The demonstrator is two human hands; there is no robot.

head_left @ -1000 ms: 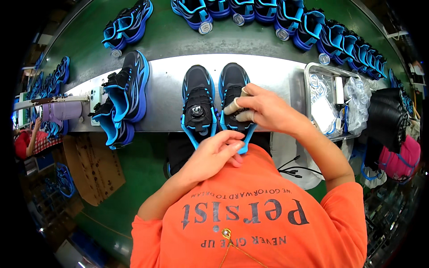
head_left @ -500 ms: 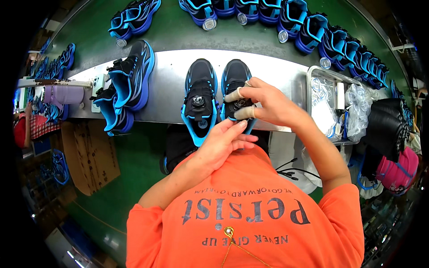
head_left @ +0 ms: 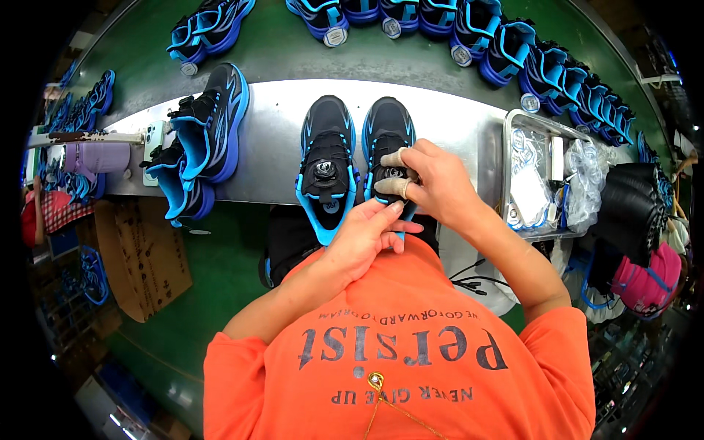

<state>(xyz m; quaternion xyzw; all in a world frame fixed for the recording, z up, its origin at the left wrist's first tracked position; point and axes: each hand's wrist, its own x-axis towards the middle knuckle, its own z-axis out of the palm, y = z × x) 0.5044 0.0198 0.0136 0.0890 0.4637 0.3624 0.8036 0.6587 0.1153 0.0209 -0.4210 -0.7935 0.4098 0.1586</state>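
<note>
Side by side in front of me stand two black sneakers with bright blue edging, toes away from me: a left sneaker (head_left: 325, 125) and a right sneaker (head_left: 386, 121). Each has a round dial on its tongue. My right hand (head_left: 440, 180) has pale covers on its thumb and a finger; these close on the right sneaker's dial (head_left: 394, 172), partly hiding it. At that shoe's collar, my left hand (head_left: 359, 242) grips with thumb and finger, the other fingers lying behind the heel. The left sneaker is untouched, its collar facing me.
Another sneaker pair (head_left: 213, 125) leans at the bench's left, beside a phone (head_left: 153, 143) and a purple cup (head_left: 99, 158). A metal tray (head_left: 513, 125) with tags and plastic bags sits right. Several sneakers (head_left: 506, 55) line the green surface beyond; a cardboard box (head_left: 139, 257) is lower left.
My right hand's fingers have curled in closer around the right sneaker's dial. My left hand stays at the collar. The whole view has shifted slightly.
</note>
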